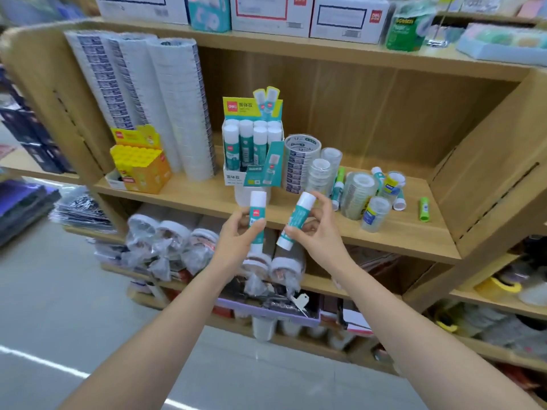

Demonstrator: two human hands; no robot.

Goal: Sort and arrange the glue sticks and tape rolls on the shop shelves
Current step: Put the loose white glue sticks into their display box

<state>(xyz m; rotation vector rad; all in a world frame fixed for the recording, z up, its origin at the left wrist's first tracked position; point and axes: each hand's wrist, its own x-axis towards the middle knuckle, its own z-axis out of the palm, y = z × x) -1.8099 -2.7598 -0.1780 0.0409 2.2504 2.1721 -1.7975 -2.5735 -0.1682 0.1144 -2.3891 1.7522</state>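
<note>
My left hand [236, 241] grips a teal-and-white glue stick [257, 207] upright, in front of the middle shelf's edge. My right hand [316, 232] pinches a second teal glue stick [297, 217], tilted with its white cap up. Behind them on the wooden shelf [207, 199] stands a display box [251, 149] with several matching glue sticks. To its right lie clear tape rolls [356, 193], a printed tape stack [300, 161], loose teal glue sticks [337, 193] and a green glue stick [424, 209].
A yellow box of small glue sticks [140, 164] sits at the shelf's left, with tall white roll stacks [177, 108] behind it. Bagged tape rolls [165, 241] fill the shelf below. Boxes [272, 13] line the top shelf. Grey floor lies at the left.
</note>
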